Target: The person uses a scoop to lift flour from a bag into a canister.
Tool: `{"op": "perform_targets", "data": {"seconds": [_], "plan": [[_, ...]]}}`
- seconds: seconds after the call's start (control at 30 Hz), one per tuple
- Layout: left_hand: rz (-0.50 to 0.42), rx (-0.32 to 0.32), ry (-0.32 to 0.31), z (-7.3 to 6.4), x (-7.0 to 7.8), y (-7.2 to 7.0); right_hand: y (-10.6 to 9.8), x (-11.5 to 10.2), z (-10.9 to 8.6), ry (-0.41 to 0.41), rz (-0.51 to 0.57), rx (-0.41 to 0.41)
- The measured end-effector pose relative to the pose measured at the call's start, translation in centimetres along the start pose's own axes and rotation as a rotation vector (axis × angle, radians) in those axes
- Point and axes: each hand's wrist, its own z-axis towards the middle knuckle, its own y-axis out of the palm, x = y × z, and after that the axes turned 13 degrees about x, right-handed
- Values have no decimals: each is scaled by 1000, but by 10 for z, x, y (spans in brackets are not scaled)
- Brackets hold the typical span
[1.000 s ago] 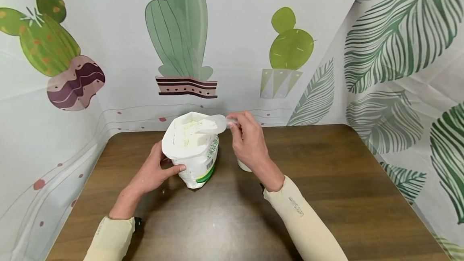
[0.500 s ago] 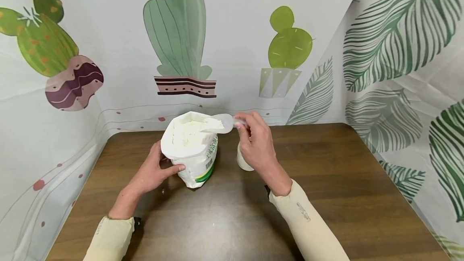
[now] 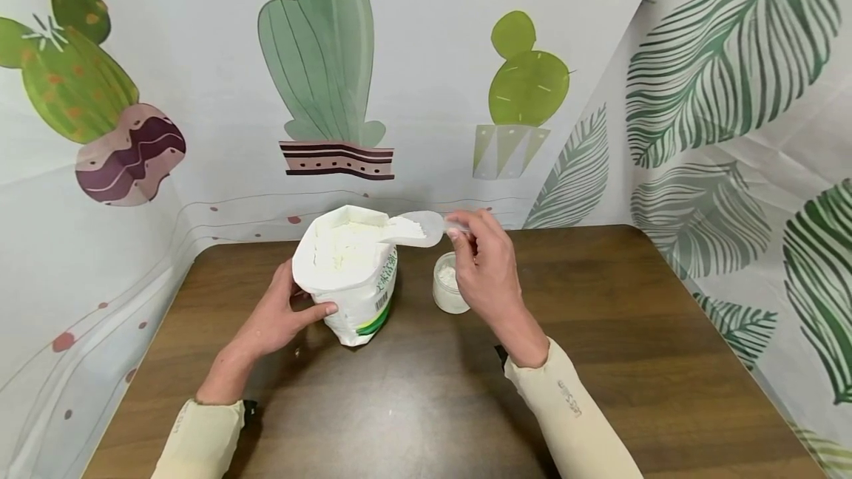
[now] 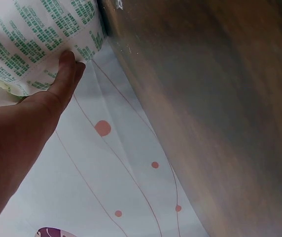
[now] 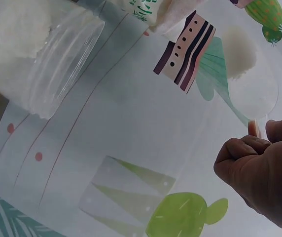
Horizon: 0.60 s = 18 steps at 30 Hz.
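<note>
My left hand (image 3: 279, 322) grips the side of an open white flour bag (image 3: 353, 307), thumb across its front, other fingers behind it. The bag has green print and is full of white flour (image 3: 346, 248); in the left wrist view the fingers lie along the printed bag (image 4: 42, 34). A clear plastic scoop (image 3: 434, 229) bearing white flour is pinched by the handle in my right hand (image 3: 491, 272). Its tip is at the bag's right rim. Below and left of that hand stands a clear jar (image 3: 450, 300) with white powder inside, and the right wrist view shows its threaded mouth (image 5: 77, 59).
The brown wooden table (image 3: 393, 412) bears the bag and the jar. A white wall cloth (image 3: 433, 80) with printed cacti and leaves hangs right behind the table's back edge.
My right hand has drawn the loaded scoop to the right, from over the bag to its rim. More of the jar shows now. The left hand keeps its grip on the bag.
</note>
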Motion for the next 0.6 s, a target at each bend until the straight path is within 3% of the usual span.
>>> {"op": "perform_targets", "data": {"seconds": [0.23, 0.6], "plan": [[-25, -4, 28, 1, -1, 1, -9, 4, -2, 12, -15, 11], [1, 10, 9, -1, 1, 1, -23, 13, -5, -1, -51, 51]]}}
